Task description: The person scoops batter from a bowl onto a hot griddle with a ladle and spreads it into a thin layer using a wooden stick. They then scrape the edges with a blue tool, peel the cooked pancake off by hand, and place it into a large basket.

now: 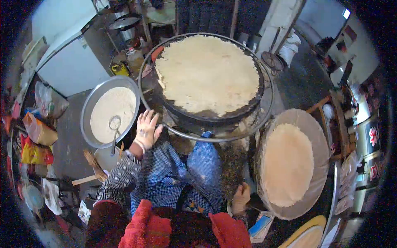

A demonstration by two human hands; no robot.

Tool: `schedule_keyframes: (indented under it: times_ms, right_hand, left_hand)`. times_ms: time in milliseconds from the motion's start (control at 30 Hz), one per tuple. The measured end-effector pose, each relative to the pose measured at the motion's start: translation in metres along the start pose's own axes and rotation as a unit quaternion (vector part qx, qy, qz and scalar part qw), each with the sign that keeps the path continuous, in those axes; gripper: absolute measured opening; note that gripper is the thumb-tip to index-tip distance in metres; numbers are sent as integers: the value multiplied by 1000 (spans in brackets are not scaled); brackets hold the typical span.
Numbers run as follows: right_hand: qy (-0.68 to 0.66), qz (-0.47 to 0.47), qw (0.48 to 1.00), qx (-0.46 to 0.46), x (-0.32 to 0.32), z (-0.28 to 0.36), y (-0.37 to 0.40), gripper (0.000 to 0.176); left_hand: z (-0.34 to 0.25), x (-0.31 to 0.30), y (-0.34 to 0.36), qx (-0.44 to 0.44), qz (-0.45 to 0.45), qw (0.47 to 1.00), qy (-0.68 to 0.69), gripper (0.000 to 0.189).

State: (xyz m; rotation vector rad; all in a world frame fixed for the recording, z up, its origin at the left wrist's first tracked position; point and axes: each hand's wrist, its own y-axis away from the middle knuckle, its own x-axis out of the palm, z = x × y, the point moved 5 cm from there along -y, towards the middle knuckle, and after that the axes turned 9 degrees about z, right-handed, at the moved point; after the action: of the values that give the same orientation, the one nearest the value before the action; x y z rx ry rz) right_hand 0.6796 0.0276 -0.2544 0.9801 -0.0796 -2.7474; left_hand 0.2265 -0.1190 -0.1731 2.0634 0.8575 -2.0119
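Note:
My left hand [147, 129] is open, palm down with its fingers apart, over the gap between the metal basin and the ring around the griddle. A metal ladle [114, 128] lies in the pale, thick mixture [111, 110] inside that metal basin [86, 124]. In front of me, a thin pale flatbread sheet [211, 74] with ragged edges covers most of the round black griddle [206, 120]. My right hand [241, 199] hangs low beside my knee with curled fingers; whatever they hold is hidden. Near it, a large round lined container [320, 165] carries round flatbread [288, 165].
A metal ring [198, 138] encircles the griddle near my apron-covered knees. Left of me are a broom-like bundle with a wooden handle [84, 180] and plastic bags [39, 128]. A wooden frame [337, 120] stands right. A blue-covered box [260, 227] lies below my right hand.

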Motion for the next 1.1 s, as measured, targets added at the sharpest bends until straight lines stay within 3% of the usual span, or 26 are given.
schedule_keyframes:
  times_ms: [67, 100, 133, 167, 200, 300, 400, 467, 533, 567, 600, 667, 733, 800, 833, 867, 933, 1000, 1067, 1100]
  right_hand:
    - [-11, 98, 991, -88, 38, 18, -23, 23]
    - [-6, 105, 990, -94, 47, 27, -25, 23]
    - [-2, 114, 978, -176, 55, 49, -23, 21]
    - [2, 124, 958, -257, 63, 65, -19, 19]
    - [6, 132, 956, -261, 69, 70, -15, 19]
    - [106, 246, 922, -279, 99, 88, -3, 22]
    - [139, 204, 910, -334, 108, 100, -3, 20]
    - [140, 212, 914, -317, 114, 100, -10, 20]
    - [140, 221, 917, -301, 116, 101, -18, 19]
    - [138, 261, 919, -263, 118, 97, -25, 18]
    - [135, 301, 918, -223, 121, 93, -30, 17]
    - [127, 270, 919, -259, 121, 97, -35, 18]
    - [118, 240, 919, -290, 122, 102, -35, 20]
    - [62, 203, 938, -274, 121, 113, -40, 23]
    - [48, 239, 949, -198, 121, 125, -42, 28]
    - [50, 245, 949, -194, 128, 135, -45, 28]
    - [28, 195, 936, -292, 136, 167, -53, 31]
    - [47, 241, 927, -285, 152, 210, -63, 34]
    - [118, 175, 878, -430, 172, 258, -69, 41]
    - [146, 136, 857, -475, 183, 280, -71, 46]
  left_hand:
    - [12, 4, -23, 42, 70, 996, -31, 50]
    - [20, 21, -26, 58, 95, 991, -68, 49]
    - [20, 34, -27, 114, 105, 983, -97, 44]
    - [10, 35, -27, 113, 171, 974, -96, 42]
    - [-6, 40, -29, 113, 236, 961, -92, 39]
    - [-52, 73, -23, 68, 228, 971, -12, 38]
    - [-112, 73, -23, 53, 187, 980, 36, 41]
    - [-147, 54, -19, 57, 157, 979, 114, 43]
    - [-173, 39, 4, 176, 148, 955, 188, 40]
    - [-186, 42, 21, 206, 296, 899, 247, 34]
    - [-181, 37, 43, 225, 32, 914, 336, 30]
    - [-166, 44, 50, 237, 244, 915, 217, 30]
    - [-125, 31, 42, 210, 256, 928, 169, 27]
    - [-71, 28, 30, 53, 278, 942, 180, 26]
    - [-54, 9, 24, 46, 195, 962, 188, 23]
    - [-38, -9, 20, 40, 109, 974, 193, 22]
    - [-10, -3, 16, 17, 32, 970, 241, 26]
    - [-11, -5, 10, 31, 29, 973, 229, 26]
    - [-28, -14, 3, 44, 22, 964, 260, 27]
    - [-40, -9, 2, 31, 77, 958, 276, 28]
